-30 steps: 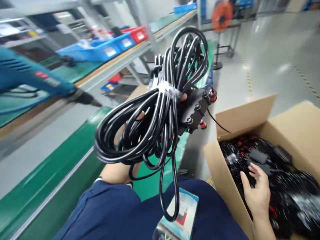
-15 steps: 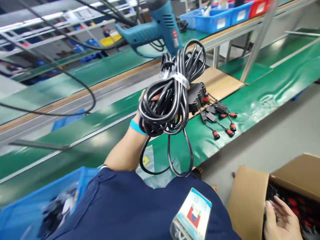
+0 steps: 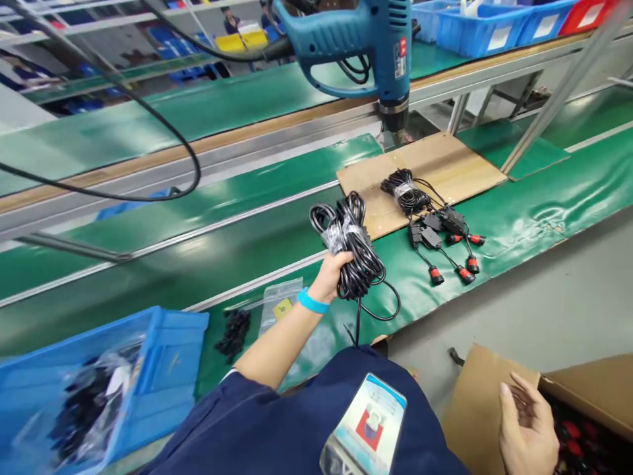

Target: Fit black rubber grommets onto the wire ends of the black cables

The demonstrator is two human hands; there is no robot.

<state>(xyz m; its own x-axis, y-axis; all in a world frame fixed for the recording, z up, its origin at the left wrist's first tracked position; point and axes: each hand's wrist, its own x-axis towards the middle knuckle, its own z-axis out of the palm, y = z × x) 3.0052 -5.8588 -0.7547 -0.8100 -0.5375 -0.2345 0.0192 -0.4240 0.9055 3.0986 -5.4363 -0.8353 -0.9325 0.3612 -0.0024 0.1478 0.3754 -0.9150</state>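
A thick coiled bundle of black cable [image 3: 361,264], tied with clear wrap, is gripped in my left hand [image 3: 329,274] over the green bench. A loose loop hangs below it. My right hand [image 3: 529,422] is empty, its fingers apart and slightly curled, beside an open cardboard box [image 3: 489,402] that holds dark parts with red pieces. On the bench, a second tied cable bundle [image 3: 404,191] lies partly on a brown board [image 3: 435,158], joined to several short leads with black and red connectors [image 3: 465,274].
A blue power tool [image 3: 346,46] hangs overhead at the top centre, its cable looping left. A blue bin [image 3: 173,369] with bagged black parts stands at lower left, near small black pieces [image 3: 233,333] and a clear bag [image 3: 279,303]. Blue bins [image 3: 484,33] line the rear shelf.
My left hand has lowered the cable bundle away from my face, uncovering the second bundle on the board. My right hand has shifted slightly left, still open. The view has turned a little.
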